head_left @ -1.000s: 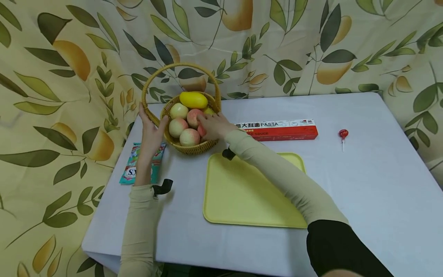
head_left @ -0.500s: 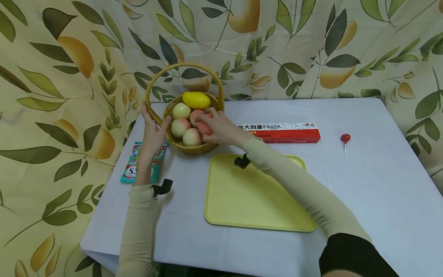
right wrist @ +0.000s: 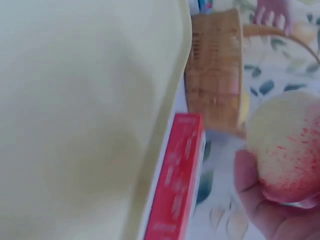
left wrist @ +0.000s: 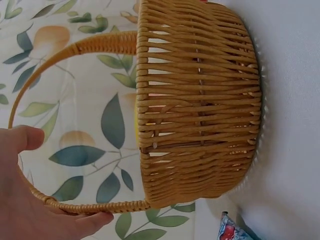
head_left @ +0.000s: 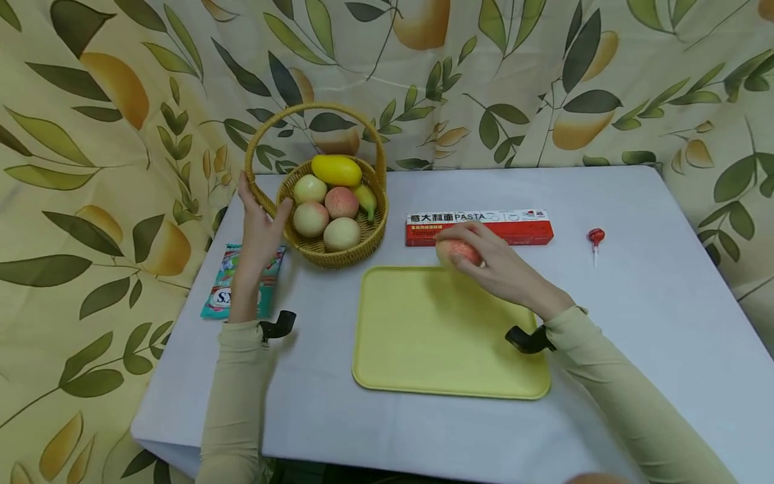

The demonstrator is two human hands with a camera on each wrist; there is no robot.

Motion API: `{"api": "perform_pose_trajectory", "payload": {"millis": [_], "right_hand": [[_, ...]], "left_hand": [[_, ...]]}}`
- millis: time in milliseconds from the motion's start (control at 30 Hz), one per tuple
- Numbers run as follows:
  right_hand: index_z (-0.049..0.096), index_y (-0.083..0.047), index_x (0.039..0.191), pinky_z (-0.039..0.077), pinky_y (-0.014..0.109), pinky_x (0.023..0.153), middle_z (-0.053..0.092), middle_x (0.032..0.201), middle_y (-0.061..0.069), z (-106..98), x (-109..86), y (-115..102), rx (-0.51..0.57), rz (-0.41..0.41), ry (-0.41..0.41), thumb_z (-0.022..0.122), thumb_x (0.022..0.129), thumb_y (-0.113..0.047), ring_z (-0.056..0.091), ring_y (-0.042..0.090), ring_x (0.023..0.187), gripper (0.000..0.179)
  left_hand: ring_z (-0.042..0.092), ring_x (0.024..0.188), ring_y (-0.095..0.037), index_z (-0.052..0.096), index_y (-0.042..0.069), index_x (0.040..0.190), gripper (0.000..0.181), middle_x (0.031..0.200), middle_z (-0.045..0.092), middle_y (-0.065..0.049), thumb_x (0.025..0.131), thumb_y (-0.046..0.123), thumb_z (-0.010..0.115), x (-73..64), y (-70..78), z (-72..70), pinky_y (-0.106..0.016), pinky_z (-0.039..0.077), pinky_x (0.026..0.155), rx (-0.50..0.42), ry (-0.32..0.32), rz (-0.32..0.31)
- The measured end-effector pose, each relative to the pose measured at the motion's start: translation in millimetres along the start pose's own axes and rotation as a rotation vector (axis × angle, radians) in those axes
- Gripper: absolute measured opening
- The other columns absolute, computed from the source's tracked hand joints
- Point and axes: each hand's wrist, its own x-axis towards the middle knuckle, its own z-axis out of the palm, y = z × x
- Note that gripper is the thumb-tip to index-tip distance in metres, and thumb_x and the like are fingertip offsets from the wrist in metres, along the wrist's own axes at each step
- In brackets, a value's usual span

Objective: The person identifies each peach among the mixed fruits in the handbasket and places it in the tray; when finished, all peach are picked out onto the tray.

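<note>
My right hand (head_left: pixel 504 272) grips a pink-and-cream peach (head_left: pixel 453 253) over the far edge of the yellow tray (head_left: pixel 417 349). In the right wrist view the peach (right wrist: pixel 285 145) rests between thumb and fingers, at the lower right. My left hand (head_left: pixel 260 235) touches the handle of the wicker basket (head_left: pixel 345 259), thumb spread apart and fingers extended along the handle's left side. Several peaches (head_left: pixel 342 233), a yellow oblong fruit (head_left: pixel 336 171) and a banana (head_left: pixel 365 202) lie in the basket. From the left wrist view, the basket's side (left wrist: pixel 200 100) stands upright on the table.
A red pasta box (head_left: pixel 526 232) lies behind the tray, partly hidden by the right hand. At the right is a red lollipop (head_left: pixel 596 236). A teal snack packet (head_left: pixel 218 299) lies under the left forearm. A leaf-patterned cloth (head_left: pixel 459 87) hangs behind the white table (head_left: pixel 653 323).
My right hand has taken a peach from the basket and carried it rightward to above the tray's far edge, uncovering the banana. The left hand stays at the basket handle.
</note>
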Motion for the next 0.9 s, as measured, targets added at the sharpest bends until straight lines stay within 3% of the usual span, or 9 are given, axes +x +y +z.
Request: {"api": "perform_pose_trajectory", "payload": {"millis": [133,300,467,900], "right_hand": [[0.053,-0.032,0.142,0.057,0.055,0.094,0.05,0.145,0.003,-3,-17.3,11,0.046,0.077,0.024,0.07,0.097,-0.039,0.054,0.028,0.125,0.049],[0.05,-0.022,0.142,0.057,0.057,0.096,0.052,0.142,0.007,1,-28.5,26,0.033,0.059,0.038,0.087,0.083,-0.03,0.055,0.031,0.125,0.07],[0.049,-0.013,0.141,0.055,0.057,0.1,0.055,0.142,0.01,6,-38.4,40,-0.038,0.041,0.018,0.086,0.083,-0.026,0.055,0.033,0.128,0.07],[0.049,-0.017,0.145,0.051,0.06,0.101,0.054,0.137,0.013,9,-50.1,51,-0.136,0.105,-0.043,0.082,0.087,-0.031,0.057,0.034,0.123,0.068]], "left_hand": [[-0.002,0.162,-0.025,-0.014,0.015,0.164,0.095,0.174,-0.009,-0.012,0.104,0.035,0.056,4.9,-10.3,-1.6,-0.047,0.007,0.132,0.01,0.04,0.014],[-0.001,0.162,-0.029,-0.012,0.008,0.163,0.09,0.174,-0.006,-0.017,0.104,0.024,0.054,-2.6,9.3,-1.2,-0.049,0.009,0.132,-0.05,0.037,0.008],[-0.001,0.162,-0.029,-0.012,0.01,0.164,0.09,0.174,-0.007,-0.017,0.104,0.027,0.054,-6.0,14.4,0.9,-0.051,0.011,0.131,-0.048,0.019,-0.012],[0.003,0.161,-0.032,-0.011,0.011,0.164,0.091,0.174,-0.007,-0.016,0.104,0.027,0.055,-6.5,12.9,1.2,-0.054,0.016,0.13,-0.037,0.022,-0.01]]}}
